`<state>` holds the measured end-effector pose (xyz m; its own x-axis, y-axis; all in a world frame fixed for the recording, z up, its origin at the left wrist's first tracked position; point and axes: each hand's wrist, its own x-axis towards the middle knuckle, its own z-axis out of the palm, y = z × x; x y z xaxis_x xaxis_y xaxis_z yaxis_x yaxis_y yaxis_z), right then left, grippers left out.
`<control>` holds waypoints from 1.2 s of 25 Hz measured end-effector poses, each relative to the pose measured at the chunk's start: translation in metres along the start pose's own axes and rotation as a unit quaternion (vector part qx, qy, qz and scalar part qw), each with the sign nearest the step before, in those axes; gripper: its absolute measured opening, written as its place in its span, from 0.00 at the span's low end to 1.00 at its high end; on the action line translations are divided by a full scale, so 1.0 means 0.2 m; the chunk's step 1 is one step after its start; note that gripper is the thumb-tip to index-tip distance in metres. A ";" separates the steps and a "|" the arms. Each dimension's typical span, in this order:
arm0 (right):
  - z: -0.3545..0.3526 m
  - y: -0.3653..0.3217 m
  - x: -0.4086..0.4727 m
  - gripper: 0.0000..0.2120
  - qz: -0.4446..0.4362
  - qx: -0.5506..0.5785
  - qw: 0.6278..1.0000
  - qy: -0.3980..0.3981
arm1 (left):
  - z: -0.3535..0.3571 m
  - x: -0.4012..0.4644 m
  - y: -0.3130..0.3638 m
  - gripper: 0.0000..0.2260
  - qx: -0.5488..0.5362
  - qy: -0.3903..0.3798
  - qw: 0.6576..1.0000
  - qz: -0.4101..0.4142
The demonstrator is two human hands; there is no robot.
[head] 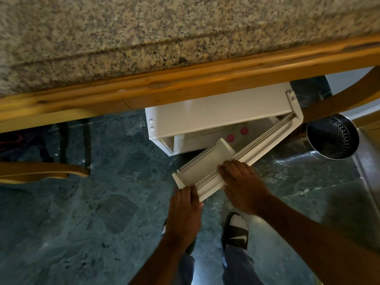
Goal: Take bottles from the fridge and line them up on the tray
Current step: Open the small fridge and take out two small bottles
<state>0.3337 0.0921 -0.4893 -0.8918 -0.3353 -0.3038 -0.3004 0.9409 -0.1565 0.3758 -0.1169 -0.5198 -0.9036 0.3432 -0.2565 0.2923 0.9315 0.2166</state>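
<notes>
A small white fridge (216, 114) stands on the floor under the counter, seen from above. Its door (242, 153) is swung partly open toward me. My left hand (185, 210) grips the door's free end at the lower left. My right hand (242, 188) lies over the door's top edge beside it. Inside the gap, two pink bottle caps (237, 134) show; the bottles below them are hidden. No tray is in view.
A speckled granite counter (164, 33) with a wooden edge (185, 83) overhangs the fridge. A perforated metal bin (320, 140) stands right of the door. A wooden chair (41, 171) is at the left. My feet in slides (235, 231) stand on the green stone floor.
</notes>
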 end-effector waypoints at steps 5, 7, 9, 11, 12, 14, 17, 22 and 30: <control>0.05 -0.04 -0.17 0.28 0.058 0.036 0.998 -0.014 | 0.05 -0.16 0.13 0.29 0.025 -0.041 0.998 0.027; 0.08 -0.05 -0.25 0.28 0.081 0.046 0.995 -0.028 | 0.04 -0.20 0.18 0.30 0.039 -0.053 0.997 0.050; 0.11 -0.06 -0.32 0.28 0.106 0.053 0.992 -0.039 | 0.04 -0.24 0.22 0.31 0.042 -0.065 0.994 0.083; 0.14 -0.09 -0.39 0.30 0.134 0.056 0.989 -0.039 | 0.02 -0.25 0.25 0.34 0.038 -0.077 0.988 0.128; 0.16 -0.10 -0.42 0.32 0.153 0.062 0.986 -0.035 | 0.02 -0.25 0.27 0.36 0.037 -0.095 0.982 0.158; 0.19 -0.14 -0.46 0.35 0.189 0.080 0.978 -0.028 | 0.00 -0.24 0.29 0.40 0.048 -0.114 0.969 0.212; 0.22 -0.17 -0.51 0.34 0.245 0.117 0.962 0.005 | 0.00 -0.24 0.33 0.39 0.052 -0.146 0.944 0.293; 0.28 -0.20 -0.56 0.28 0.334 0.144 0.930 0.059 | 0.02 -0.11 0.31 0.24 0.044 -0.180 0.874 0.448; 0.19 -0.11 -0.40 0.14 0.500 0.144 0.841 0.146 | -0.02 0.84 0.11 0.12 0.169 -0.005 0.874 0.457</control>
<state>0.4243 0.0972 -0.4972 -0.7075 0.6830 -0.1816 0.7066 0.6807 -0.1931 0.2297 -0.0394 -0.5541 -0.2431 0.9611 -0.1309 0.9669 0.2509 0.0459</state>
